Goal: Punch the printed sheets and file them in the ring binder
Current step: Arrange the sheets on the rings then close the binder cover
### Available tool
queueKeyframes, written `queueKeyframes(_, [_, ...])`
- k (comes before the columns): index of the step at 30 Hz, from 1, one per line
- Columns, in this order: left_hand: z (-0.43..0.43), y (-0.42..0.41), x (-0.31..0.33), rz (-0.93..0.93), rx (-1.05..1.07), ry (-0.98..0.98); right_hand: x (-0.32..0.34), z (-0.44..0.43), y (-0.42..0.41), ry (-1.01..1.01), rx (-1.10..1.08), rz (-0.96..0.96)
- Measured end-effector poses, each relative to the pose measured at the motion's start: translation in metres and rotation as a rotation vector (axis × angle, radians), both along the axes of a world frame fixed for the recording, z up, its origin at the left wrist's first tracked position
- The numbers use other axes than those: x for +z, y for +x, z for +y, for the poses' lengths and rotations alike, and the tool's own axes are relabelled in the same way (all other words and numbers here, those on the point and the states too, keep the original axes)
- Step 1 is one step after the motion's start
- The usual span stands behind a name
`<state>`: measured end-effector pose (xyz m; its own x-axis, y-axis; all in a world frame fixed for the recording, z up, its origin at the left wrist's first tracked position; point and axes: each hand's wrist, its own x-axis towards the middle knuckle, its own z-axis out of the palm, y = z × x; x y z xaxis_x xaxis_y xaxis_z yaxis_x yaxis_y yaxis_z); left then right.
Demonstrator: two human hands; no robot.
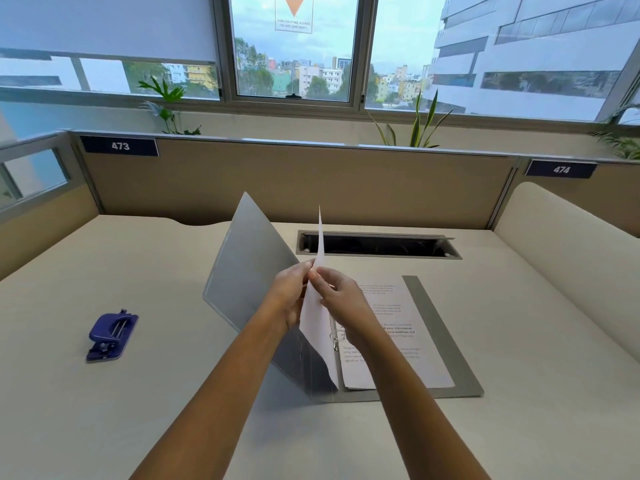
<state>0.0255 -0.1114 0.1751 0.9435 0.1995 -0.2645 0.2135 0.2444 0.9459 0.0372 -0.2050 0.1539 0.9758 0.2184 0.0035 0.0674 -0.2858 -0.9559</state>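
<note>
Grey plastic ring binder (446,341) lies open mid cream bench (138,410), front cover tilted up at L. Left hand (289,296) and right hand (343,299) hold a white paper sheet (317,327) upright over the metal rings (336,341), fingers pinching its edge; whether it's threaded on, can't tell. Printed sheets (415,358) lie flat on R side. Blue hole punch (110,336) sits well apart, far L.

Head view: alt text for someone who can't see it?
The left hand and right hand pinch a white sheet upright over an open grey ring binder on a desk, its left cover tilted up, a printed page lying on its right side. A blue hole punch lies apart to the left.
</note>
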Motion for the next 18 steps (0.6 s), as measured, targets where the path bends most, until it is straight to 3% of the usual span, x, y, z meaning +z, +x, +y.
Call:
queueKeyframes(12, [0.0018,0.0032,-0.0019,0.001,-0.023,-0.245,-0.0036,-0.0031,-0.0014,0.015,-0.036,-0.005])
queueKeyframes(18, [0.0040,0.0075,-0.0091,0.004,-0.040,-0.268,-0.0039,-0.0050,0.0017,0.045,-0.012,0.050])
